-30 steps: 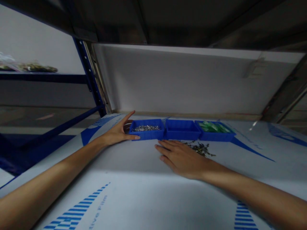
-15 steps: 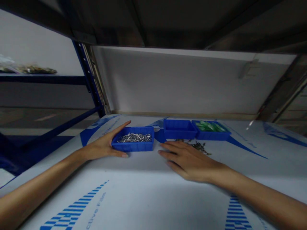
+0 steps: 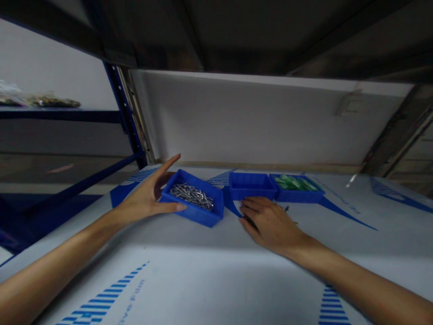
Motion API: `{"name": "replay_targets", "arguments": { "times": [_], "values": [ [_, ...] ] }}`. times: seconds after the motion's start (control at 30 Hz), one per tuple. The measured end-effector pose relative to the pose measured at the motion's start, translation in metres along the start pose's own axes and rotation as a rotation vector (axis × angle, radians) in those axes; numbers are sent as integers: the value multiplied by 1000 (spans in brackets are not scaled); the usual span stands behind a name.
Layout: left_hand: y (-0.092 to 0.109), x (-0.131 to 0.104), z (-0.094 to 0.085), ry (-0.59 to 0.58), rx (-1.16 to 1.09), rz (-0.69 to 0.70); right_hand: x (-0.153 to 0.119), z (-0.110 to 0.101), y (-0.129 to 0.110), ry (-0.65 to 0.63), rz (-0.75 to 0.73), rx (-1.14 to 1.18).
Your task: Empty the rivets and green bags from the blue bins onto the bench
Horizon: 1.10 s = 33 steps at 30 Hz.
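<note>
My left hand [image 3: 144, 198] grips the left end of a small blue bin [image 3: 199, 218], thumb along the near wall and forefinger stretched out past the far corner. The bin sits turned and tilted, its right end lower. Inside lie many thin silvery metal pins [image 3: 191, 195], like nails or rivets. My right hand [image 3: 272, 225] rests palm down on the table with its fingers curled over a pile of small dark metal parts [image 3: 287, 209]. The hand hides most of that pile, and a dark bit shows under the fingers.
Behind my right hand stand an empty blue bin [image 3: 253, 194] and, touching it, a blue bin [image 3: 301, 196] of green items. The table [image 3: 216, 280] wears printed protective film. A dark shelf [image 3: 237, 36] hangs overhead; a blue rack post [image 3: 123, 108] rises at left.
The pin-filled bin has turned clockwise and tipped in my left hand, its right end swinging nearer me. My right hand has moved slightly right and its fingers have curled over the dark parts.
</note>
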<state>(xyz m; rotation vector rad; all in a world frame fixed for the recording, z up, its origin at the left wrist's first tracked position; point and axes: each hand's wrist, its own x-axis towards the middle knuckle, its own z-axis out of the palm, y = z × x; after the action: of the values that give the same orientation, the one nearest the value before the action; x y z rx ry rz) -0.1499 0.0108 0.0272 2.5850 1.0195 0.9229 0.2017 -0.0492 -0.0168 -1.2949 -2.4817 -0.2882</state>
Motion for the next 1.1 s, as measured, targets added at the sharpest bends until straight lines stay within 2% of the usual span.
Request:
{"name": "replay_targets", "arguments": {
  "times": [0.1, 0.17, 0.4, 0.6, 0.7, 0.83, 0.9, 1.1],
  "values": [
    [15, 7, 2, 22, -374, -152, 0, -2, -7, 102, -7, 57],
    [21, 10, 5, 25, -452, -172, 0, -4, -13, 139, -42, 100],
    [34, 24, 13, 77, -438, -99, 1, -3, -27, -1, -141, 122],
    [47, 34, 21, 109, -437, -54, 2, 0, -23, -23, -171, 135],
    [44, 29, 35, 134, -515, -64, 1, 0, -21, -17, -176, 129],
    [39, 19, 62, 60, -751, -135, 2, -1, -21, -6, -195, 135],
    [40, 16, 69, 86, -799, -165, 2, -2, -21, -16, -193, 156],
    [46, 21, 59, 26, -749, -183, 5, -9, -21, -135, -209, 262]
  ]
}}
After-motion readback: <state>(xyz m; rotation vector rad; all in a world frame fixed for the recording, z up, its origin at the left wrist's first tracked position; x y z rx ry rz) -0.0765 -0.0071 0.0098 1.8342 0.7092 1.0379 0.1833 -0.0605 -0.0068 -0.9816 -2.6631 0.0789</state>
